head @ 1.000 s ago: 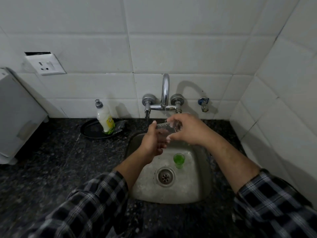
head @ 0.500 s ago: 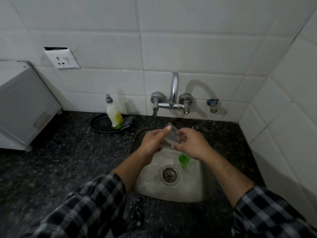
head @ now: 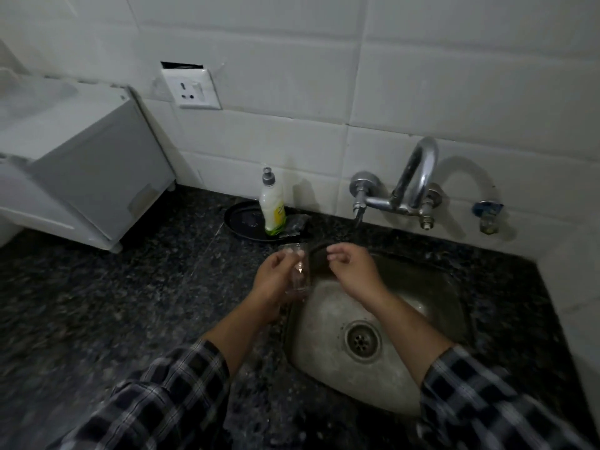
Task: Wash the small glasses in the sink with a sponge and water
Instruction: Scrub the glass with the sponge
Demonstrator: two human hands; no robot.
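Far left: white appliance (head: 81,177) on dark granite counter (head: 130,303), wall socket (head: 192,89) above. Next right, black round tray (head: 242,222) against the wall, holding a white dish-soap bottle (head: 272,203) upright plus a dark crumpled thing, possibly the sponge, can't tell. Then left hand (head: 276,280) closed round a small clear glass (head: 297,271), held upright, rim up, over the counter edge just left of the sink rim. Contents of glass unreadable: looks empty, maybe a film of water. Right hand (head: 352,272) just beside it, over the basin, fingers loosely curled, gripping nothing, not touching the glass. Steel sink (head: 438,287) holds only a drain strainer (head: 362,341) and a wet floor; no other glass visible in it, forearm may hide one. Wall tap (head: 409,193) above the basin; flow not discernible. Handling call: glass light, rigid, thin-walled, probably wet so slippery, breaks on granite or steel. Best grip: wrap fingers and thumb round the lower body, not pinch the rim. Set down base first, gently.
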